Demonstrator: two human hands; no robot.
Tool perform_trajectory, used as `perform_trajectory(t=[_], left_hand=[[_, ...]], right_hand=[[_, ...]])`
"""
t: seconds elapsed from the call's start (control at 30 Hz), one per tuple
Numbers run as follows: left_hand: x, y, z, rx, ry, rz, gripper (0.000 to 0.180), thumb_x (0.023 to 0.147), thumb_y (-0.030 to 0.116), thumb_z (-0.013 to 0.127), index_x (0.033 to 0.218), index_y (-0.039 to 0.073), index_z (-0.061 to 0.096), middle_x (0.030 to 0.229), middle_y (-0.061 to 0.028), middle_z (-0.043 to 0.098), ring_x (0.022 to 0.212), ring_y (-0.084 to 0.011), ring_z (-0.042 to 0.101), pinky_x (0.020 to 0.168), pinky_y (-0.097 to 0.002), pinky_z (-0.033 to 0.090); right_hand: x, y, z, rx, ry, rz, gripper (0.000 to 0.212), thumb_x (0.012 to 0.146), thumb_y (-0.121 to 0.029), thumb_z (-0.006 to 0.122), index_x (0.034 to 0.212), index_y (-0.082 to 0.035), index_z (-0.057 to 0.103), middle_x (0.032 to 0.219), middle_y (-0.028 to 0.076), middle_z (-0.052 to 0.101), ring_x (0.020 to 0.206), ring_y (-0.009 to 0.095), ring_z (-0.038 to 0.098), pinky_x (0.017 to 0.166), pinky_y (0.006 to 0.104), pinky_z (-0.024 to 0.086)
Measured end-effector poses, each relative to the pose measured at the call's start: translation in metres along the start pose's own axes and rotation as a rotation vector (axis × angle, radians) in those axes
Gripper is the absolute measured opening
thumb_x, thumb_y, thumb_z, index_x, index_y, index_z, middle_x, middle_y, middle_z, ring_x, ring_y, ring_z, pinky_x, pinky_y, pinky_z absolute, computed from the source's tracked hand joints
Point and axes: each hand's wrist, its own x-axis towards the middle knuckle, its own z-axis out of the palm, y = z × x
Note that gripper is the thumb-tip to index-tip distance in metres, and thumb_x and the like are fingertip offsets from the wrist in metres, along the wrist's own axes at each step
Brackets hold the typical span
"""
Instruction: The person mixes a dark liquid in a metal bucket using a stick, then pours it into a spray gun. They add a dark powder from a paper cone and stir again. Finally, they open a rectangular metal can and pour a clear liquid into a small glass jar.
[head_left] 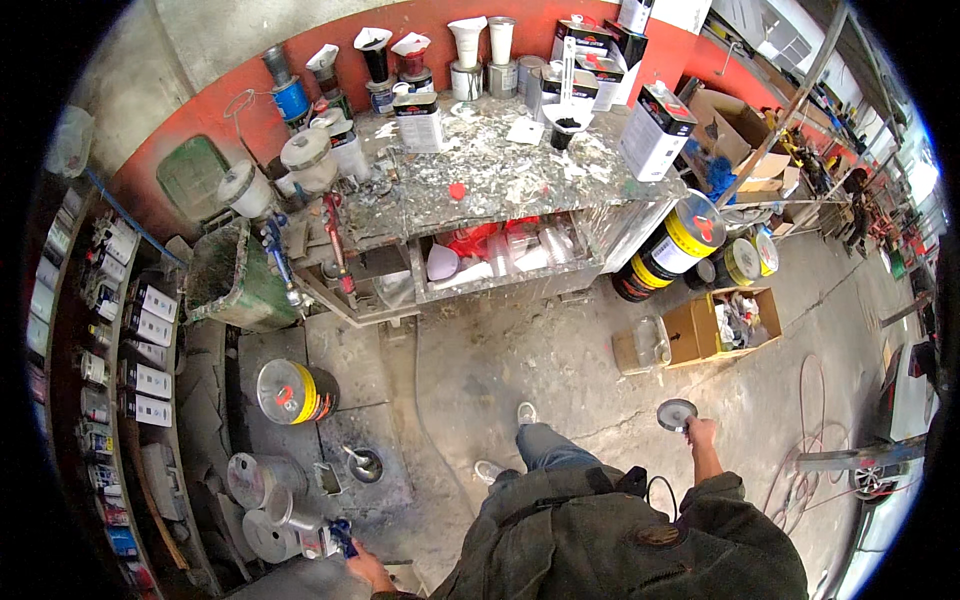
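My left hand (372, 570), low at the left, is closed around a spray gun with a blue body (343, 537). A pale cup (294, 508) adjoins the gun; how the two join is hard to make out. Out to the right, my right hand (703, 433) grips a round grey lid (677, 414) by its edge, above the concrete floor. Near the left hand stand a translucent bucket (262, 478) and a round pale container (268, 537). A small metal can (365, 464) with a stick in it is on the stained floor beyond.
Ahead is a paint-spattered workbench (480, 175) with cans and an open drawer (515, 285) of plastic cups. Two spray guns (335, 245) hang at its left end. A yellow-banded bucket (298, 392) stands left; a cardboard box (700, 330) sits right. Shelves (150, 330) line the left.
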Motion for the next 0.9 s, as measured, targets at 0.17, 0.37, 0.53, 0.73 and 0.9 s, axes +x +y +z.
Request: perform_trajectory(t=[0.17,0.37,0.53,0.73,0.9], left_hand=[[-0.001,0.055,0.035,-0.095,-0.092,0.065,0.045,0.095,0.037,0.064,0.086,-0.008,0.063,0.056,-0.0096,0.062,0.048,-0.0178,0.061,0.041,-0.0325,0.044],[-0.003,0.17,0.109,-0.449,-0.259,0.192,0.031,0.094,0.027,0.066,0.096,-0.003,0.059,0.069,-0.0085,0.066,0.054,-0.0158,0.062,0.047,-0.0291,0.047],[0.001,0.332,0.154,-0.481,-0.354,0.435,0.026,0.095,0.024,0.064,0.099,-0.002,0.061,0.073,-0.0057,0.067,0.06,-0.0129,0.062,0.055,-0.0272,0.047],[0.018,0.513,0.232,-0.431,-0.371,0.651,0.028,0.096,0.025,0.063,0.104,-0.001,0.06,0.074,-0.0063,0.065,0.063,-0.0147,0.062,0.061,-0.0298,0.048],[0.005,0.623,0.268,-0.44,-0.394,0.667,0.034,0.095,0.033,0.062,0.103,0.0,0.059,0.074,-0.0089,0.065,0.069,-0.0202,0.066,0.064,-0.0348,0.049]], right_hand=[[0.004,-0.035,0.01,0.069,-0.002,0.066,0.026,0.077,-0.019,0.064,0.058,-0.001,0.061,0.049,0.009,0.056,0.036,0.018,0.05,0.034,0.033,0.038],[0.063,-0.064,0.038,0.23,-0.094,0.193,0.025,0.08,-0.023,0.063,0.064,-0.004,0.06,0.051,0.006,0.054,0.034,0.017,0.045,0.03,0.0308,0.033],[0.107,-0.12,0.089,0.286,-0.171,0.245,0.025,0.081,-0.023,0.063,0.062,-0.007,0.057,0.05,0.006,0.053,0.034,0.017,0.044,0.03,0.0298,0.033],[0.138,-0.2,0.11,0.402,-0.32,0.111,0.021,0.082,-0.022,0.064,0.07,-0.006,0.058,0.052,0.007,0.054,0.036,0.015,0.046,0.031,0.029,0.034],[0.126,-0.257,0.102,0.525,-0.373,0.098,0.019,0.085,-0.023,0.064,0.077,-0.006,0.058,0.054,0.007,0.054,0.039,0.015,0.047,0.032,0.0277,0.035]])
